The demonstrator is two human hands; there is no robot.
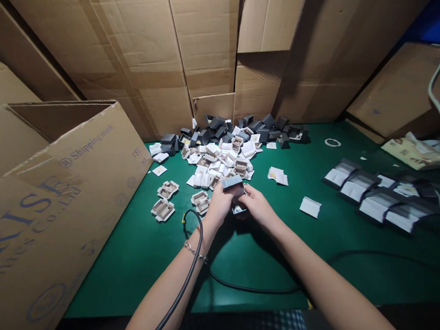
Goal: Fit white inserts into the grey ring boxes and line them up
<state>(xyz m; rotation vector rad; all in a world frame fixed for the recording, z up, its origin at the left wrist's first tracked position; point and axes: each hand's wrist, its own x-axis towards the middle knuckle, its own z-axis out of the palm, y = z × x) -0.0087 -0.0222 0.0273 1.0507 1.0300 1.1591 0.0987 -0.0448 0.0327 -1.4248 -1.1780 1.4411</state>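
Both my hands meet over the near middle of the green table. My left hand (221, 203) is closed round a small dark box (232, 182) whose lid stands tilted up. The fingers of my right hand (256, 205) are bent in against the same box from the other side; its inside is mostly hidden by them. Just beyond my hands spreads a heap of white and grey-brown card inserts (223, 157). Loose card trays (163, 209) lie to the left of my left hand. A folded white card piece (311, 207) lies to the right.
Dark small boxes (217, 130) are piled at the back against cardboard cartons (140, 55). A large open carton (64, 196) stands at the left. Several opened black boxes (371, 202) lie in rows at the right, near a yellowish packet (415, 152). A black cable (251, 289) crosses the green table (137, 271).
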